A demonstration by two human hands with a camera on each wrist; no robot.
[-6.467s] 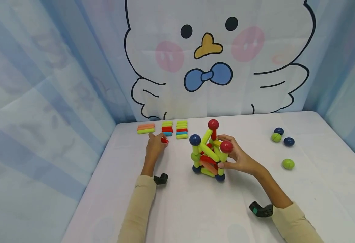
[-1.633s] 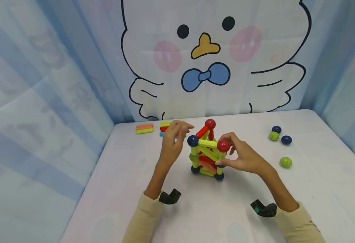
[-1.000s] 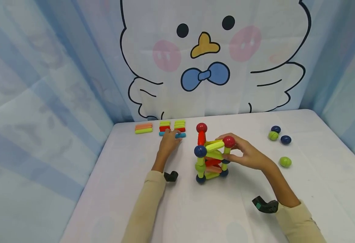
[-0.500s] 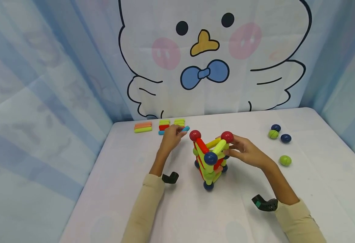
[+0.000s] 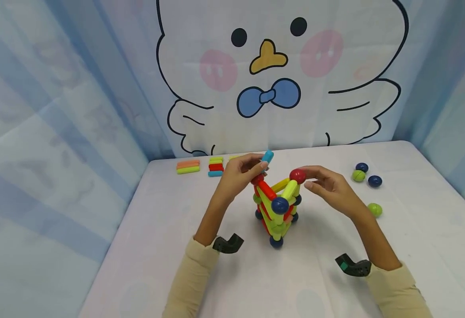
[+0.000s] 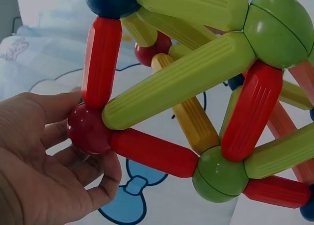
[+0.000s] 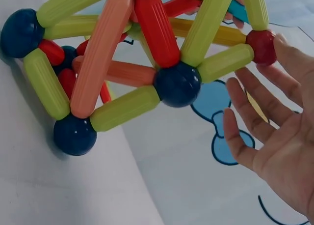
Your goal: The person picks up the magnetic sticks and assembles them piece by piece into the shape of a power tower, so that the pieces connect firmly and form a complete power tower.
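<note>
In the head view, my left hand (image 5: 238, 176) pinches a blue magnetic rod (image 5: 268, 156) right above a red ball (image 5: 257, 179) at one top corner of a standing frame of magnetic rods and balls. The left wrist view has my hand close behind that red ball (image 6: 90, 128), with the blue rod hidden. At the other red-topped corner, my right hand (image 5: 329, 187) reaches with relaxed, spread fingers to the red ball (image 5: 298, 176). The right wrist view shows a fingertip touching this ball (image 7: 262, 47). A dark blue ball (image 5: 280, 205) forms the near top corner.
Spare rods lie at the back left: an orange rod (image 5: 188, 163), a yellow-green rod (image 5: 188, 169), a red rod (image 5: 216, 167) and a blue rod (image 5: 215, 174). At the right are loose balls, including a green ball (image 5: 374, 210) and a dark blue ball (image 5: 375, 181).
My left hand placed a red rod along the frame's top, then took a blue rod from the back and brought it over. The frame has been turned; my right hand's grip has loosened.
</note>
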